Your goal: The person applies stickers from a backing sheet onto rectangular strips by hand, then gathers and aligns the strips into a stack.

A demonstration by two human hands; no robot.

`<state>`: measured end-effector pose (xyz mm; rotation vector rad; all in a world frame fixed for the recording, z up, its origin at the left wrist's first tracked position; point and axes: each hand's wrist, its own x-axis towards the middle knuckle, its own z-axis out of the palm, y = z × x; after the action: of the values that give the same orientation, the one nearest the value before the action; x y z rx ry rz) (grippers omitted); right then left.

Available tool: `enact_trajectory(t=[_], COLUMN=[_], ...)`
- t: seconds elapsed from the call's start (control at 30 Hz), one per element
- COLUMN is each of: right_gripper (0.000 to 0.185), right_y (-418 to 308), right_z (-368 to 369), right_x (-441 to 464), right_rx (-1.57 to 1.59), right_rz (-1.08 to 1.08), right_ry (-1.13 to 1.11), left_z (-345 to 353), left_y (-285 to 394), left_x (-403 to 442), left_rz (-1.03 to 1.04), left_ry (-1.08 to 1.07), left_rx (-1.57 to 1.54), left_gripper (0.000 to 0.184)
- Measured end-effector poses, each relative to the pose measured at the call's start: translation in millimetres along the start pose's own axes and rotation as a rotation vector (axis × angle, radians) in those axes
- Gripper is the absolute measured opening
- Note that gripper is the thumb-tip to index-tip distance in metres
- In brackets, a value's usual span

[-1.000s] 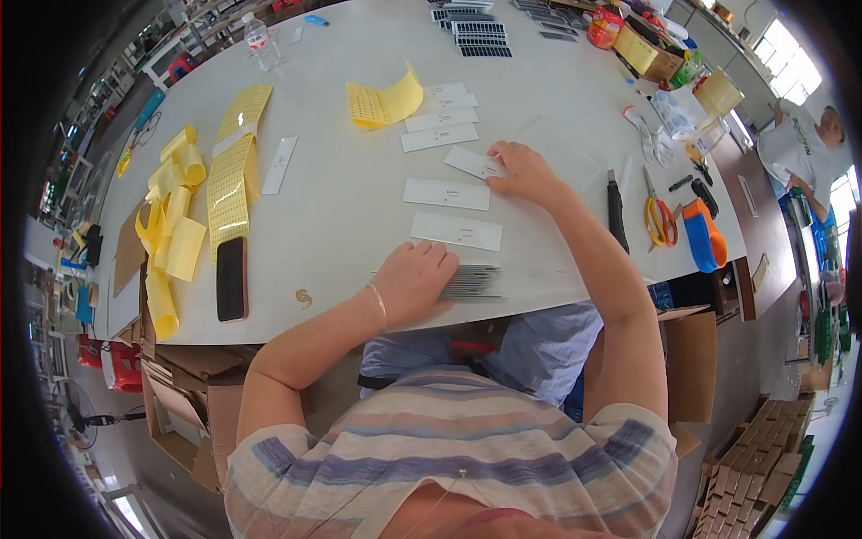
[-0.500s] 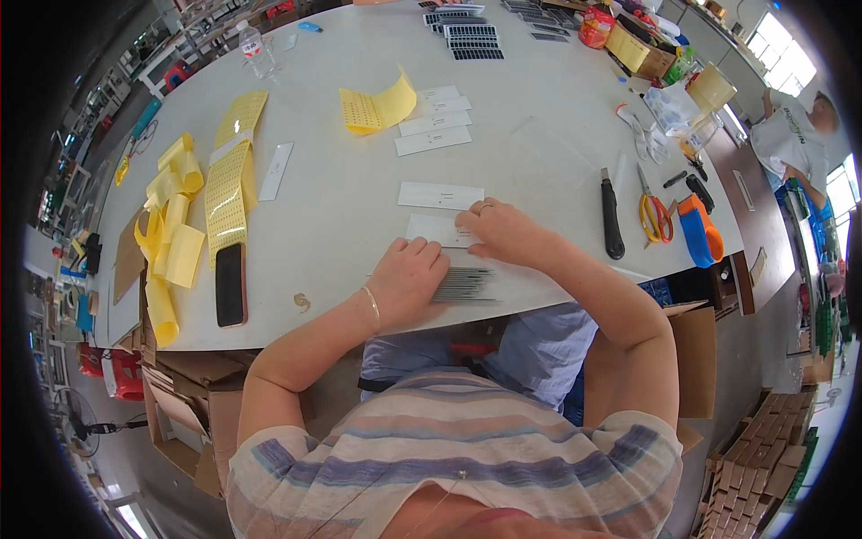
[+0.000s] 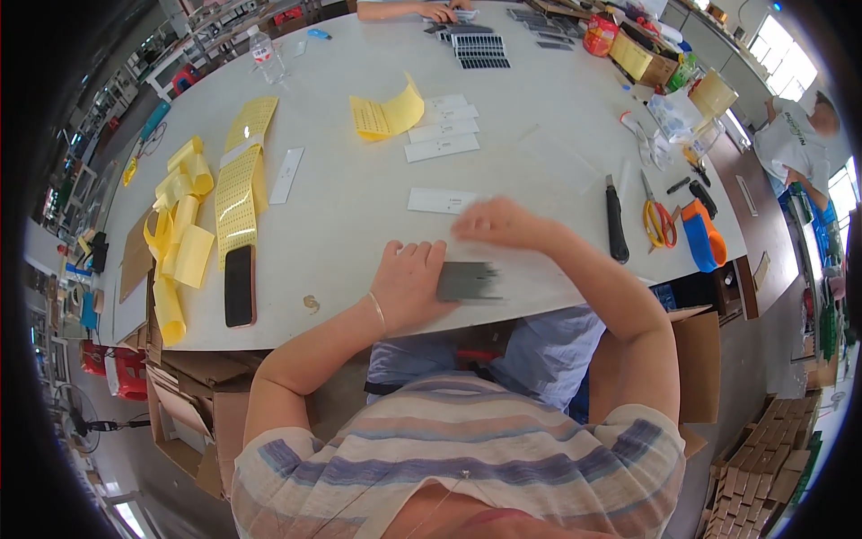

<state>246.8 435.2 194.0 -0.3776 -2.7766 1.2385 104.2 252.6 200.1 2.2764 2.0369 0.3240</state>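
Observation:
My left hand (image 3: 409, 283) is closed on the left end of a stack of thin grey plates (image 3: 469, 282) near the table's front edge. The stack's right ends are uneven and a little blurred. My right hand (image 3: 498, 223) is above and to the right of the stack, smeared by motion, so its fingers are unclear. Just beyond it lies a white plate (image 3: 438, 199) with small dark markings; the hand partly overlaps its right end. Farther back, several similar white plates (image 3: 443, 148) overlap in a row beside a curled yellow sticker sheet (image 3: 386, 117).
On the left lie a phone (image 3: 240, 286), yellow sticker sheets (image 3: 238, 202) and crumpled yellow strips (image 3: 186, 256). To the right are a black cutter (image 3: 616, 220), scissors (image 3: 658, 220) and an orange-blue tape dispenser (image 3: 703, 235). Across the table, a co-worker's hands (image 3: 442, 12) touch dark panels (image 3: 481, 49).
The white plate that was under my right hand no longer shows there. My right hand has lifted and blurred. The grey stack now shows a broader face. A co-worker's hands and forearm have come into fuller view.

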Motion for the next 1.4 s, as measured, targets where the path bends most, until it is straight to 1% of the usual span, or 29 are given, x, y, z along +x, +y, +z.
enact_trajectory(t=[0.03,0.1,0.13,0.2,0.23,0.27,0.33,0.37,0.4,0.43,0.47,0.5,0.53,0.57,0.63,0.67,0.7,0.77,0.8,0.87,0.9,0.97,1.0,1.07,1.1,1.17,1.3,1.37,1.4], right_gripper=[0.032,0.038,0.038,0.041,0.041,0.036,0.032,0.029,0.026,0.023,0.022,0.022,0.022,0.022,0.022,0.032,0.032,0.042,0.042,0.054,0.054,0.060,0.060,0.056,0.056,0.053,0.046,0.029,0.029], right_y=[29,39,42,43,42,37,27,21,12,1,-3,-6,-1,7,27,39,53,83,93,102,99,93,90,85,73,48,26,21,25], right_z=[3,-6,-5,-8,-7,-5,-2,-1,0,1,3,3,4,-1,-19,-28,-37,-49,-48,-50,-49,-36,-33,-27,-25,-19,1,7,8], right_x=[8,13,14,16,15,14,8,3,-3,-9,-13,-16,-15,-9,14,28,41,68,79,104,112,115,114,104,96,77,32,16,11], right_rx=[-0.323,-0.436,-0.421,-0.564,-0.560,-0.610,-0.662,-0.477,-0.294,-0.167,-0.024,0.119,0.211,0.202,0.169,0.049,0.040,-0.462,-0.471,-0.649,-0.661,-0.730,-0.740,-0.746,-0.753,-0.871,-0.969,-1.007,-1.008], right_rz=[-0.296,-0.198,-0.187,-0.147,-0.146,-0.160,-0.174,-0.169,-0.164,-0.066,-0.022,0.023,0.032,0.025,-0.009,0.100,0.090,0.000,-0.016,0.015,-0.010,0.151,0.140,0.016,0.014,0.073,0.054,-0.023,-0.022], right_ry=[0.291,0.314,0.311,0.203,0.201,0.180,0.160,0.123,0.085,0.002,-0.075,-0.151,-0.171,-0.169,-0.108,0.026,0.034,0.312,0.330,0.347,0.375,0.241,0.257,0.226,0.232,0.108,0.131,0.127,0.129], left_z=[-1,0,0,2,2,2,2,0,-2,-4,-2,1,2,0,-1,-1,-1,-2,1,4,3,3,2,1,1,1,2,1,1], left_y=[-1,-2,-2,-5,-6,-6,-6,-6,-4,-3,-4,-7,-8,-7,-8,-9,-9,-10,-11,-12,-12,-12,-12,-11,-11,-11,-11,-11,-10], left_x=[1,2,3,3,2,2,2,2,3,3,3,3,4,6,7,8,9,10,11,10,9,9,9,9,9,10,9,10,10], left_rz=[-0.001,0.082,0.078,0.084,0.086,0.084,0.132,0.132,0.157,0.182,0.179,0.169,0.159,0.101,0.112,0.124,0.127,0.128,0.148,0.145,0.148,0.156,0.156,0.154,0.147,0.156,0.163,0.164,0.161], left_ry=[-0.016,0.044,0.045,0.013,-0.007,-0.011,0.103,0.107,0.197,0.290,0.298,0.195,0.092,-0.056,-0.051,-0.055,-0.044,-0.058,-0.032,-0.021,-0.018,0.007,-0.016,-0.020,-0.037,-0.029,-0.026,-0.033,-0.044], left_rx=[-0.005,0.025,0.022,0.026,0.034,0.034,0.028,0.029,0.076,0.126,0.130,0.096,0.062,0.029,0.015,-0.005,0.006,-0.028,-0.039,-0.046,-0.046,-0.058,-0.044,-0.034,-0.035,-0.028,-0.021,-0.016,-0.012], left_gripper=[0.069,0.057,0.052,0.053,0.053,0.053,0.061,0.061,0.070,0.080,0.080,0.083,0.087,0.083,0.078,0.074,0.074,0.065,0.060,0.059,0.059,0.059,0.060,0.061,0.061,0.062,0.063,0.062,0.062])
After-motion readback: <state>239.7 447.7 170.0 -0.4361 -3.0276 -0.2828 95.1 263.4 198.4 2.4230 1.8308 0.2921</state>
